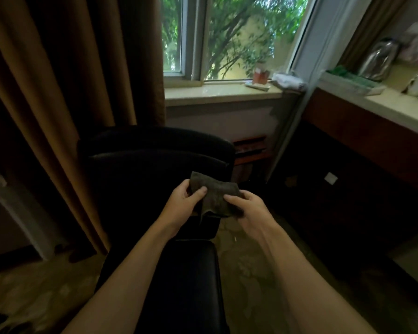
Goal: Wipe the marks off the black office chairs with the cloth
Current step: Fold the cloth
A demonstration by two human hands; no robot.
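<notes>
Over the dark chair in front of me, both hands hold the cloth in the air, touching no surface yet. From the left: heavy tan curtains (65,92) hang in deep folds down to the floor, close beside the black office chair (155,155), whose padded back looks smooth and faintly glossy, like leatherette, with a rounded top edge. My left hand (182,204) pinches the cloth (215,196) between thumb and curled fingers at its left edge. The cloth is small, grey-brown, nubby like terry, and limp, sagging into a loose fold between my hands. My right hand (250,210) grips the other edge the same way, thumb on top. Nearer me lies a second black padded surface (191,273), shinier, but I cannot tell if it is this chair's seat or another chair. Further right, a pale stone worktop (396,109) carries a steel kettle (379,60) and white cups.

My worry is the light: the room is dim and I see no marks on the black upholstery, so I could wipe the wrong patch. A bunched cloth would likely smear, not lift. Pressing hard on a chair that may swivel could send it into the curtains.
</notes>
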